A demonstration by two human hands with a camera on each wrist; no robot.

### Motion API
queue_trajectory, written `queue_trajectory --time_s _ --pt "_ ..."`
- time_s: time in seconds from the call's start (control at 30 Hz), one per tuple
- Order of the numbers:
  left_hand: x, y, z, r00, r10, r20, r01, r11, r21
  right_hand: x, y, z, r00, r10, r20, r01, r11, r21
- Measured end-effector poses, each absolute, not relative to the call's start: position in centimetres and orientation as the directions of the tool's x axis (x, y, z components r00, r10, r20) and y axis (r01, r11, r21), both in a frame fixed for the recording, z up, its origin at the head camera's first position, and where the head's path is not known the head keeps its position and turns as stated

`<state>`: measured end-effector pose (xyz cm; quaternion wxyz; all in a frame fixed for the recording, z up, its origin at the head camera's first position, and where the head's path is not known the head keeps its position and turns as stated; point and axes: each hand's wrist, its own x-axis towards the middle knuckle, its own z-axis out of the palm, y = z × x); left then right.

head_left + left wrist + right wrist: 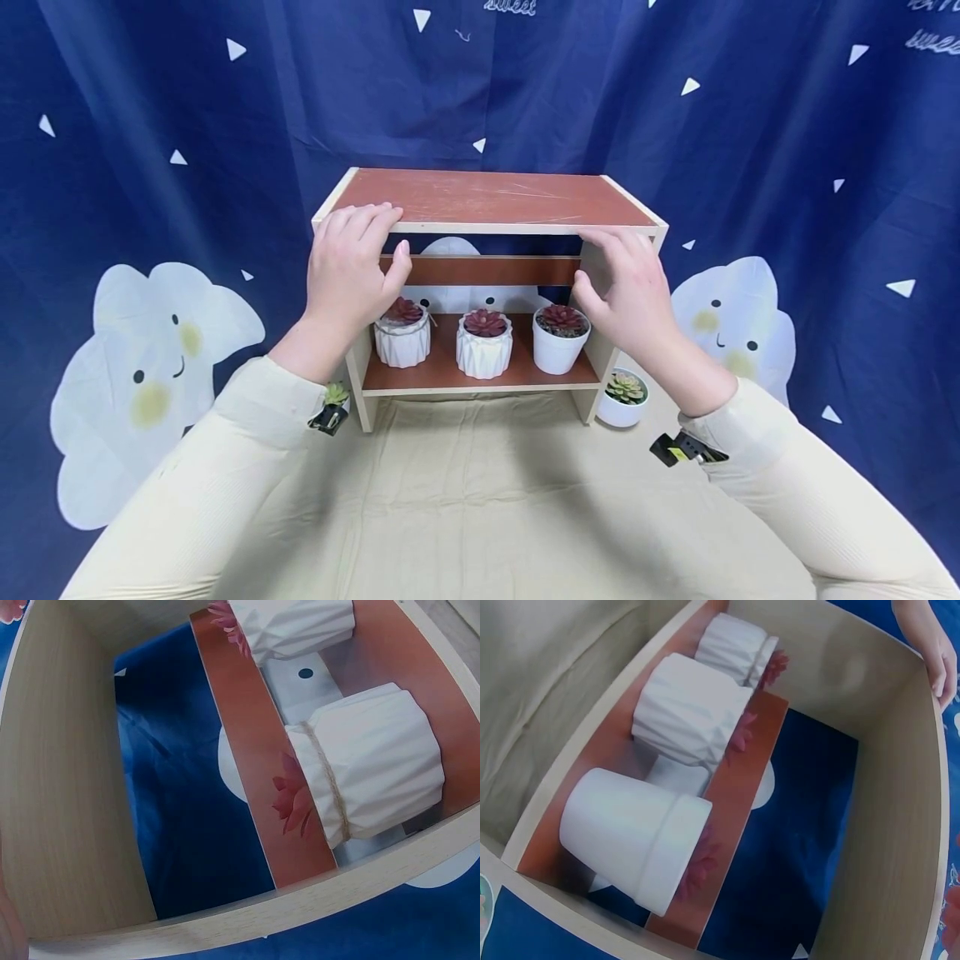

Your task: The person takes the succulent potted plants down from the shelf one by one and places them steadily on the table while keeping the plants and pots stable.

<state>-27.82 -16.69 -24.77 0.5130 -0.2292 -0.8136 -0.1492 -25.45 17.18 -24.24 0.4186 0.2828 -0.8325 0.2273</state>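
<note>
A small wooden shelf (491,200) with a red-brown top and pale edges stands in front of me. My left hand (352,254) rests its fingers on the top board at the front left corner, thumb spread below the edge. At the right end my right hand (626,283) has its fingertips at the front edge, its thumb lower and apart. Three potted red succulents stand in a row on the lower board: a twine-tied pot (403,333) at left, a ribbed white pot (484,343) in the middle, a smooth white pot (558,340) at right.
A green succulent in a white bowl (622,398) stands by the shelf's right side. Another green succulent (336,394) shows partly behind the left sleeve. Beige cloth (465,500) covers the table, and a blue curtain (562,83) hangs behind.
</note>
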Motion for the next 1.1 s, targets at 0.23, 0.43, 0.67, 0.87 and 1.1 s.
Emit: queue_trajectory --time_s 0.23,0.43,0.67,0.87,1.1 --pt "-27.9 -16.7 -25.0 -0.367 0.22 0.904 0.528 0.849 0.008 -25.3 17.4 -25.4 -0.504 -0.286 0.815 -0.67 0.725 -0.16" --pt "-27.9 -16.7 -25.1 -0.376 0.221 0.9 0.524 0.852 0.01 -25.6 17.8 -26.6 -0.546 -0.284 0.789 -0.655 0.731 -0.191" --pt "-28.0 -16.6 -25.1 -0.384 0.222 0.896 0.523 0.852 0.013 -25.9 18.0 -28.1 -0.582 -0.276 0.765 -0.643 0.732 -0.226" --pt "-28.0 -16.5 -25.0 -0.377 0.217 0.9 0.525 0.851 0.015 -26.3 18.0 -29.2 -0.629 -0.265 0.731 -0.614 0.746 -0.259" --pt "-28.2 -16.5 -24.9 -0.357 0.201 0.912 0.528 0.849 0.02 -27.1 18.2 -30.3 -0.684 -0.254 0.683 -0.573 0.767 -0.289"
